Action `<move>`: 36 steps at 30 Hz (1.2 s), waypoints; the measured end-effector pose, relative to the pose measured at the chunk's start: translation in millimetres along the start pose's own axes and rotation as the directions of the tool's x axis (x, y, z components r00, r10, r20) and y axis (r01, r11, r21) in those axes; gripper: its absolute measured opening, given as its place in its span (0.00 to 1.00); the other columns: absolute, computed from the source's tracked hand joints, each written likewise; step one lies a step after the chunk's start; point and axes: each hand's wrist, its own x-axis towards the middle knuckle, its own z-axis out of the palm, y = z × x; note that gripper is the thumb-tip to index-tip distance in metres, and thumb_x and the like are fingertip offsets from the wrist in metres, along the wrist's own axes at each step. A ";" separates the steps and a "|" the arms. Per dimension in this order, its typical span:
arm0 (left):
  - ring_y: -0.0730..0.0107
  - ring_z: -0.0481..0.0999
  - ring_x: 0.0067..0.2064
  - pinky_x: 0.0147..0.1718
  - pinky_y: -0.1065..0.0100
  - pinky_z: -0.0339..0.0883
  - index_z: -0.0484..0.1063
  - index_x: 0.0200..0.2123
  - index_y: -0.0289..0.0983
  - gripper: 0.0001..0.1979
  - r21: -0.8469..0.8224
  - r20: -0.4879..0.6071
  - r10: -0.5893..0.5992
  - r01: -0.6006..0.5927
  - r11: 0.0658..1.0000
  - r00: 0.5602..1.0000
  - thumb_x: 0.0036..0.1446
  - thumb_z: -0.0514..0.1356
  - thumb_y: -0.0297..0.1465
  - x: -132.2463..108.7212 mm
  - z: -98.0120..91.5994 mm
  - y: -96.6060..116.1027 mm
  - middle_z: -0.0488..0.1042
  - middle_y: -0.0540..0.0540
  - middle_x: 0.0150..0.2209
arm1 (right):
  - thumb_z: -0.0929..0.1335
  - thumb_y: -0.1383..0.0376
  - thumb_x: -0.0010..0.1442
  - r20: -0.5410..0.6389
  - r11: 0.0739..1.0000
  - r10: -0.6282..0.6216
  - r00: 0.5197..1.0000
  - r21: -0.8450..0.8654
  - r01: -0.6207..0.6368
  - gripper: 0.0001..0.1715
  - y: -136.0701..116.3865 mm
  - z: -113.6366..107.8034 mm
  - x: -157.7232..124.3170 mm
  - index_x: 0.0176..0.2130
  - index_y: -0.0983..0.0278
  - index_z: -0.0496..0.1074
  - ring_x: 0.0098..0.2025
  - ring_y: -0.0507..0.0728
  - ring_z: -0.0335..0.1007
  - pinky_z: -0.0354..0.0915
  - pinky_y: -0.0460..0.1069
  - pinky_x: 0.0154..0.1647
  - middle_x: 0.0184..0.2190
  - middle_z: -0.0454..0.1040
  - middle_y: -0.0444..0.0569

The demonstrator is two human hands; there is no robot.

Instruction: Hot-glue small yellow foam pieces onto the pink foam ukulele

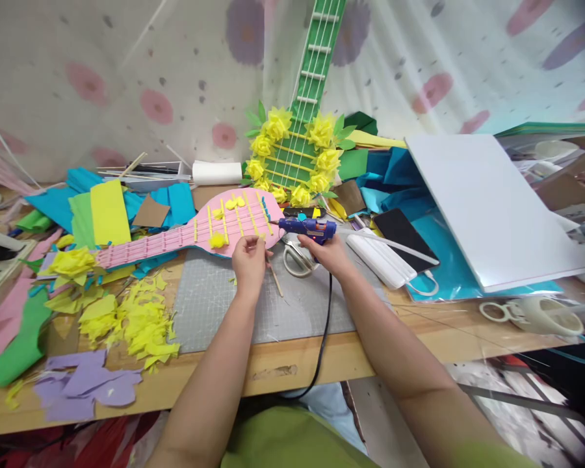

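My right hand [330,253] grips a blue hot glue gun [305,227], its nozzle pointing left over the pink paper guitar [246,214]. My left hand [249,263] is closed in a pinch just left of the nozzle, with a small yellow paper piece [262,236] at the fingertips. A thin wooden stick [275,279] shows beside those fingers; whether they hold it, I cannot tell. Yellow strips and a few yellow paper bits sit on the guitar's body. Below the glue gun, scissors [298,259] lie partly hidden on the grey cutting mat [209,305].
A green paper guitar [292,156] ringed with yellow flowers leans at the back. Yellow paper scraps [146,318] and purple scraps [85,383] lie left. Right are a white power bank [383,259], a black phone [407,239] and a white board [487,208]. The gun's cord [324,338] hangs over the table edge.
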 end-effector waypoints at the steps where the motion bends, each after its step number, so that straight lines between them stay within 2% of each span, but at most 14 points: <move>1: 0.73 0.74 0.22 0.14 0.75 0.62 0.66 0.31 0.37 0.08 -0.028 -0.001 0.007 -0.007 1.000 1.000 0.48 0.60 0.34 0.2 -0.6 -1.6 0.71 0.51 0.25 | 0.71 0.45 0.44 0.030 1.000 -0.022 0.999 -0.005 0.022 0.25 0.7 -1.7 0.4 0.28 0.64 0.75 0.31 0.57 0.72 0.68 0.51 0.35 0.23 0.75 0.48; 5: 0.72 0.75 0.23 0.15 0.74 0.65 0.64 0.32 0.37 0.09 -0.071 0.008 0.033 -0.032 0.997 0.999 0.48 0.60 0.34 0.3 -5.8 -5.0 0.71 0.51 0.26 | 0.72 0.46 0.44 0.087 0.998 -0.068 0.994 -0.011 0.069 0.26 2.1 -1.9 -0.6 0.32 0.64 0.77 0.33 0.58 0.73 0.68 0.52 0.37 0.28 0.77 0.49; 10: 0.75 0.74 0.22 0.16 0.73 0.67 0.64 0.32 0.37 0.07 -0.048 -0.005 0.074 -0.074 0.996 0.997 0.49 0.59 0.32 -2.1 -10.7 -4.3 0.73 0.50 0.29 | 0.71 0.47 0.45 0.132 0.998 -0.064 0.989 -0.004 0.065 0.25 -0.4 5.0 -4.8 0.35 0.63 0.77 0.35 0.58 0.73 0.67 0.52 0.39 0.32 0.78 0.49; 18: 0.73 0.76 0.26 0.19 0.73 0.69 0.65 0.31 0.38 0.04 0.048 -0.029 0.091 -0.089 0.995 0.995 0.51 0.58 0.30 -4.1 -11.9 -4.1 0.72 0.50 0.26 | 0.71 0.48 0.46 0.145 0.994 -0.086 0.986 -0.052 0.094 0.25 -1.2 8.2 -5.7 0.35 0.64 0.77 0.33 0.57 0.72 0.66 0.51 0.38 0.30 0.78 0.48; 25: 0.71 0.77 0.26 0.19 0.71 0.70 0.65 0.31 0.38 0.05 0.057 -0.033 0.112 -0.110 0.992 0.993 0.50 0.59 0.31 -5.4 -12.2 -5.7 0.72 0.50 0.26 | 0.70 0.46 0.47 0.140 0.989 -0.083 0.987 -0.113 0.099 0.25 0.4 7.7 -5.7 0.34 0.63 0.77 0.32 0.58 0.72 0.67 0.52 0.38 0.29 0.77 0.47; 36: 0.70 0.77 0.27 0.20 0.70 0.70 0.65 0.31 0.38 0.05 0.074 -0.030 0.118 -0.116 0.991 0.993 0.51 0.58 0.32 -4.6 -12.8 -8.9 0.72 0.50 0.26 | 0.70 0.46 0.46 0.138 0.990 -0.090 0.986 -0.098 0.104 0.26 5.3 9.1 -4.0 0.36 0.63 0.77 0.35 0.59 0.73 0.67 0.53 0.41 0.31 0.78 0.48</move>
